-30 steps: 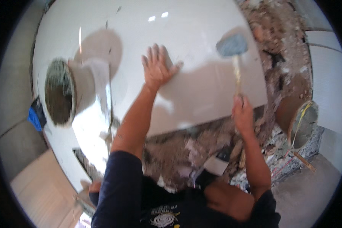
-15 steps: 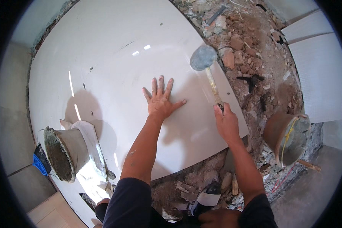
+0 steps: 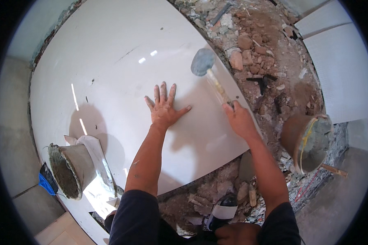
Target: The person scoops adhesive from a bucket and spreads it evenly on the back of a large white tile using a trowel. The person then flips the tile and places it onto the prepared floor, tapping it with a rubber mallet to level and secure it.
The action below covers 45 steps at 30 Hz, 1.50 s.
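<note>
My left hand lies flat on a large pale floor tile, fingers spread and thumb pointing right. Grey dust coats the fingers. My right hand is wrapped round the handle of a mallet. The mallet's grey rounded head is over the tile near its right edge, up and to the right of my left hand. Whether the head touches the tile I cannot tell. The handle looks worn and yellowish, and is slightly blurred.
A mortar-crusted bucket lies tipped at the left beside a cloth and a blue-and-black tool. Broken rubble runs along the tile's right side. Another bucket with a yellow cord stands at the right. White panels lean beyond.
The mallet and my right hand have shifted slightly left over the tile. The whole view has turned a little. My left hand stays pressed flat on the tile.
</note>
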Each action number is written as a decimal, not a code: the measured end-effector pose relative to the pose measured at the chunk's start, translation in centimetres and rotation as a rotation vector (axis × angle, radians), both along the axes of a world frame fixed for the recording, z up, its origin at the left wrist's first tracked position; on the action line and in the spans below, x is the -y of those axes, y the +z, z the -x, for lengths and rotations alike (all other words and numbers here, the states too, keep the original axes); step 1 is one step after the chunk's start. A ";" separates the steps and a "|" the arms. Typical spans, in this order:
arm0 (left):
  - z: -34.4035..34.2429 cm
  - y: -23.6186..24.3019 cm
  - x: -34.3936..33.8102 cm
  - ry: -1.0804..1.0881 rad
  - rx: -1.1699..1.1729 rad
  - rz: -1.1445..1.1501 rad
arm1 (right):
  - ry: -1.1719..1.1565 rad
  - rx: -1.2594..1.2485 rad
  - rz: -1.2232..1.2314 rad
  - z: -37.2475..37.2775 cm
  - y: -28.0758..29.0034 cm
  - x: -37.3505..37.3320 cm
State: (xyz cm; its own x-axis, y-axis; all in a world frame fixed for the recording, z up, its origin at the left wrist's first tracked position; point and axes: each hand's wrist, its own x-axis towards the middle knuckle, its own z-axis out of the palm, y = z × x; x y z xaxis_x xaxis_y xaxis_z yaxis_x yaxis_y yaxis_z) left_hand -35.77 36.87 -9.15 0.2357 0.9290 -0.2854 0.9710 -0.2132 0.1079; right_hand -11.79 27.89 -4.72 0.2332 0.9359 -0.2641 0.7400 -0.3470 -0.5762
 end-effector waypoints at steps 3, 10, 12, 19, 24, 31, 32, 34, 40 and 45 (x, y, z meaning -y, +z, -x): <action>0.0 0.2 -0.2 0.004 -0.004 0.009 | -0.230 -0.376 -0.064 -1.6 0.8 -1.4; -0.1 0.2 -0.1 0.004 -0.066 0.045 | -0.520 -0.676 -0.067 -2.8 1.9 -3.2; -0.1 0.2 -0.1 0.014 -0.082 0.058 | -0.447 -0.664 -0.066 -3.0 2.1 -3.4; -0.1 0.2 -0.1 0.000 -0.030 -0.008 | -0.528 -0.630 -0.095 -2.8 2.3 -2.9; 0.5 -1.2 -0.1 -0.012 0.060 -0.045 | -0.497 -0.547 -0.018 -4.7 3.1 1.1; -0.9 -2.6 5.6 0.175 0.157 -0.121 | -0.535 -0.540 0.092 -6.7 0.2 5.6; -0.6 -2.4 9.0 0.139 0.193 -0.181 | -0.517 -0.589 0.125 -6.8 -0.4 5.8; -0.1 -1.7 15.9 0.070 0.297 -0.091 | -0.491 -0.569 0.167 -7.2 -1.4 5.9; 3.1 -0.5 26.3 -0.006 0.331 0.057 | -0.546 -0.498 0.041 -8.3 -2.8 5.1; 3.6 -1.1 26.6 -0.003 0.378 0.001 | -0.367 -0.351 0.125 -8.8 -1.4 5.7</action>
State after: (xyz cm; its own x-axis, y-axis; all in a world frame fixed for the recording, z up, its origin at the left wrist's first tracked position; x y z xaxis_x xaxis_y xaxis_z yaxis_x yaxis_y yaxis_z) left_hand -39.33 10.24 -10.28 0.3276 0.9277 -0.1789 0.8618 -0.2159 0.4590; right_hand -3.01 22.20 -6.08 0.4176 0.7653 -0.4898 0.3263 -0.6294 -0.7052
